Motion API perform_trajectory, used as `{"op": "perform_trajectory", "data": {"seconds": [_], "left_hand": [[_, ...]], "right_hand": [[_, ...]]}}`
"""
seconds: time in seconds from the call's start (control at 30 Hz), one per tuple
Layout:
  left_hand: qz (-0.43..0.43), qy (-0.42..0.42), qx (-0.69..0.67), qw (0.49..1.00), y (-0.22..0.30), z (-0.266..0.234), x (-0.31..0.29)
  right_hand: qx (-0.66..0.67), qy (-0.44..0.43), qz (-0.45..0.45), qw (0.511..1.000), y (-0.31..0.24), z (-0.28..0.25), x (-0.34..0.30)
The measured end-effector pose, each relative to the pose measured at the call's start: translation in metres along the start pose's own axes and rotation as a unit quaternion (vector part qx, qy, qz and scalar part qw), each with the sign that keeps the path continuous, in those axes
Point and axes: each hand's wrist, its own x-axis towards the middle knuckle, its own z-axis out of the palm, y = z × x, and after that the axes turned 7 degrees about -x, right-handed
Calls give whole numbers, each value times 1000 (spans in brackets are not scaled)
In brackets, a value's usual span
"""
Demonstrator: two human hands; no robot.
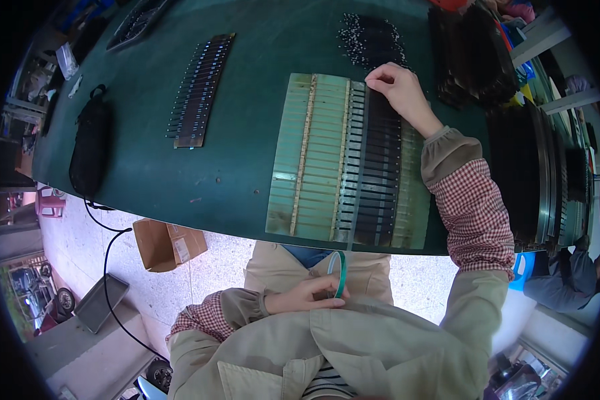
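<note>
My left hand (311,294) is closed around a roll of clear tape (341,274) with a green ring, in front of my lap below the table edge. From the roll, a strip of clear tape (358,180) runs up over a pale green slotted board (320,157). At the board's far edge my right hand (399,90) pinches, thumb and forefinger together, at the strip's far end. Under and beside the tape lies a dark strip (382,180) crossed by a row of thin black pieces. My right wrist hides part of the board's far right corner.
A similar dark strip (203,93) lies left on the green table (240,120). Small black parts (373,40) are piled beyond the board. Dark strips (473,60) stand stacked at the right. A black pouch (90,147) rests by the left edge; a cardboard box (160,247) is on the floor.
</note>
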Motion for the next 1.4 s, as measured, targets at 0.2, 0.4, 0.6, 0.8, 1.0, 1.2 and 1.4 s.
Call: {"op": "perform_trajectory", "data": {"seconds": [0.2,0.4,0.6,0.8,1.0,1.2,1.4], "left_hand": [[0,-21,87,996,6,-6,7],[9,-29,84,996,2,-10,7],[-7,-29,97,995,3,-11,4],[4,-35,86,996,0,-9,7],[-4,-35,93,995,7,-9,12],[1,-55,88,995,6,-9,16],[-12,-45,99,994,3,-10,10]], "right_hand": [[-23,12,-11,1000,1,-1,-1],[-15,2,0,1000,2,-2,-2],[-48,-4,-40,998,-3,-1,-2],[-78,-11,-19,997,-4,-9,0],[-192,-21,-203,960,-5,-12,-17],[-368,-10,-254,894,-25,-11,-35],[-307,-42,-252,917,-18,-21,-31]]}}
